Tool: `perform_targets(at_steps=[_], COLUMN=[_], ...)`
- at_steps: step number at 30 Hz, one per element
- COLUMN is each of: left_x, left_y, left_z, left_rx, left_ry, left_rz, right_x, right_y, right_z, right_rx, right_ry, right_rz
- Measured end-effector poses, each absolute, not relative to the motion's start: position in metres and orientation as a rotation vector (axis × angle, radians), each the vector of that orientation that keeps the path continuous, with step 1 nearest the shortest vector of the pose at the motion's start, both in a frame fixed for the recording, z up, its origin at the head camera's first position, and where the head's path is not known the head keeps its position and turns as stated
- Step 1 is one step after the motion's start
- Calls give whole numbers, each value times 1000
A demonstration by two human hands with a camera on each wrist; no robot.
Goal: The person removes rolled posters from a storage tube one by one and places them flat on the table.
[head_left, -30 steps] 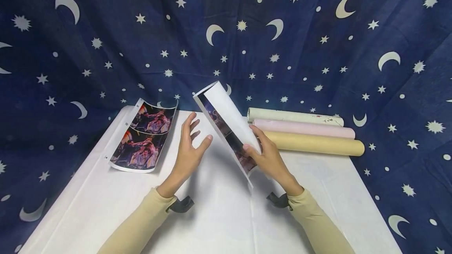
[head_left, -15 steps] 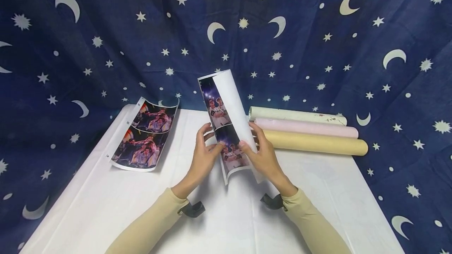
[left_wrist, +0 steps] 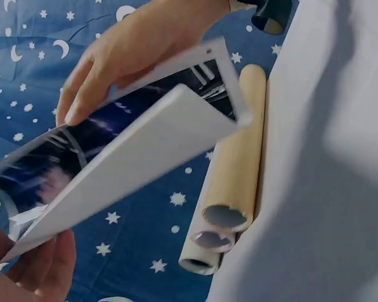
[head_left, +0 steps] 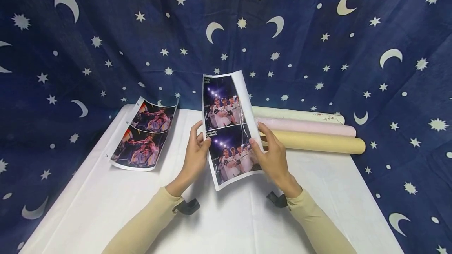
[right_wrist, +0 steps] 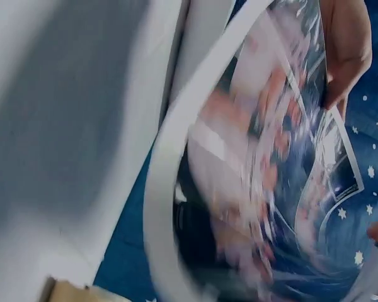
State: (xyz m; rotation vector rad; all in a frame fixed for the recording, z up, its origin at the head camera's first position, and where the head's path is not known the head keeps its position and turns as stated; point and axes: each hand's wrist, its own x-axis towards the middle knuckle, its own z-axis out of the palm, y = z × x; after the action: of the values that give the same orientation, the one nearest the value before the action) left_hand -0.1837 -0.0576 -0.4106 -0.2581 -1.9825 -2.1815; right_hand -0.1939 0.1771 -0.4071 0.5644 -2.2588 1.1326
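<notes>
A glossy sheet with two printed group photos [head_left: 229, 152], one above the other, is held up over the table, tilted and curled along its right side. My left hand [head_left: 195, 154] pinches its left edge, thumb on the front and fingers behind. On the opposite edge my right hand [head_left: 276, 158] grips the sheet the same way. The white back [left_wrist: 132, 163] of the curled sheet faces the left wrist view; the right wrist view shows the printed side blurred and bowed. A second printed photo sheet [head_left: 141, 144] lies curled on the table to the left.
Three rolls lie side by side at the back right: a yellow one [head_left: 318, 142], a pink one [head_left: 310, 127] and a pale one with a floral print [head_left: 300, 115]. A white cloth [head_left: 226, 226] covers the table. Behind it hangs a dark blue star-and-moon curtain [head_left: 300, 50].
My left hand has come in from the left and taken the sheet's left edge. The rolled sheet has been spread wider, so both photos now show.
</notes>
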Motion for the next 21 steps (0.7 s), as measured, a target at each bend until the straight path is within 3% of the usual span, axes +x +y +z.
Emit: perform_targets(at_steps=[15, 21], left_x=[-180, -190], left_y=[-77, -85], left_z=[-403, -411], left_rx=[-353, -414], left_ry=[-2205, -2072], left_rz=[-1802, -2146], right_x=[-195, -194], right_y=[200, 206], right_z=[-408, -406], right_rx=[667, 698], right_ry=[-2299, -2389], right_rz=[927, 1115])
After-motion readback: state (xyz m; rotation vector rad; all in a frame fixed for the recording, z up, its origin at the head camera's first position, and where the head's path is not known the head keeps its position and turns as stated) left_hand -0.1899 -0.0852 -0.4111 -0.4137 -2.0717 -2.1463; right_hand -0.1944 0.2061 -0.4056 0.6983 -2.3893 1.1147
